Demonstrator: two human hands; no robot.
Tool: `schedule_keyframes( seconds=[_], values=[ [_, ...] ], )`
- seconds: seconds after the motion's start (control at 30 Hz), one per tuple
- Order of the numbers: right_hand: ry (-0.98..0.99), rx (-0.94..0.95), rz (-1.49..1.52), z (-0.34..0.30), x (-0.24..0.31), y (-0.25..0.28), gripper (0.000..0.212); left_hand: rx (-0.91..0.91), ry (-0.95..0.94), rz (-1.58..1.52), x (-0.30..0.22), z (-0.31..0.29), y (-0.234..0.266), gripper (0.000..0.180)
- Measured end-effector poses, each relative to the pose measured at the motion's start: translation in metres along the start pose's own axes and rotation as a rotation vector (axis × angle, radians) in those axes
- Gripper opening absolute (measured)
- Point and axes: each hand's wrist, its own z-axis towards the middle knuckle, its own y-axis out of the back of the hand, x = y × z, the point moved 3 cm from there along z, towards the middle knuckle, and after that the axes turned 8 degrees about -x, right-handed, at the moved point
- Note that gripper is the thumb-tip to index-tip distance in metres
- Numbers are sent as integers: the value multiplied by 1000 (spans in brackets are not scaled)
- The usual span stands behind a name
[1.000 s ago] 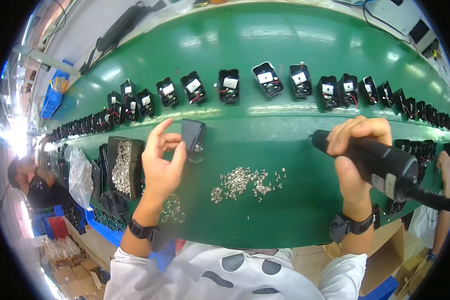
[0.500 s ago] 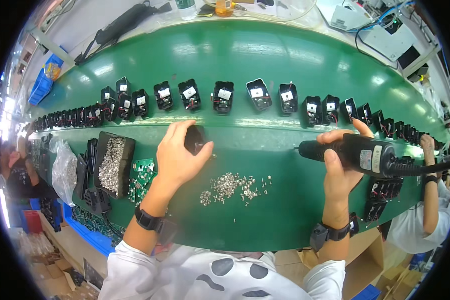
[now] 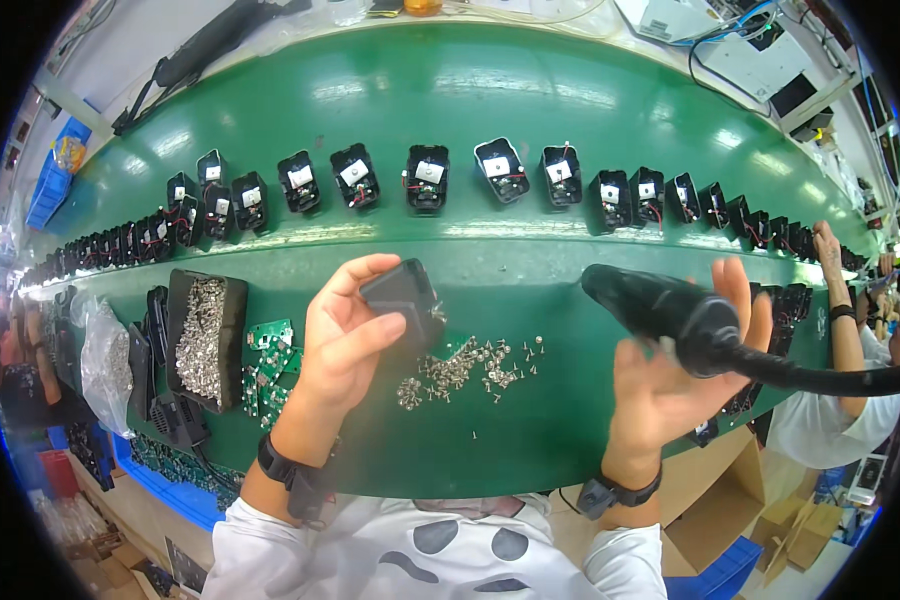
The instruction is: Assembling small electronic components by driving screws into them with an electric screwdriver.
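A small black plastic housing (image 3: 406, 307) is tilted in my left hand (image 3: 345, 335), pinched between thumb and fingers. Some shiny bits, perhaps screws, show at its right edge. My right hand (image 3: 660, 390) is partly behind a black electric screwdriver (image 3: 660, 310). The tool lies across that hand, between the thumb and loosely spread fingers, its front end pointing up and left and its cable running off right. Between my hands, a loose pile of small silver screws (image 3: 460, 368) lies on the green table (image 3: 530, 450).
Black housings (image 3: 428, 180) with red wires and white patches stand in a long row across the table. Left lie a black tray of screws (image 3: 202, 340), green circuit boards (image 3: 270, 365) and a clear plastic bag (image 3: 105, 360). Another person's arm (image 3: 832, 270) reaches in at far right.
My left hand has raised and tilted the black housing. My right fingers have spread, and the screwdriver has turned, its cable end now lower and nearer. The whole view has shifted slightly.
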Motion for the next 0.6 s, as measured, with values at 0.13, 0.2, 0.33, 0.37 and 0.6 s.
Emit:
schedule_keyframes(
  seconds=[0.13,0.2,0.33,0.37,0.6],
  values=[
    [273,133,133,-32,15,19,70,47,31,-15,5,-9,-5,57],
    [178,378,232,-44,25,3,52,87,88,-7,8,-15,-12,56],
    [-192,567,41,-54,31,-39,31,126,62,28,12,-28,-13,57],
    [-194,569,31,-53,28,-39,31,129,68,21,11,-30,-15,57],
    [-225,649,51,-63,9,-35,25,145,109,-56,15,-28,-17,53]
  ],
)
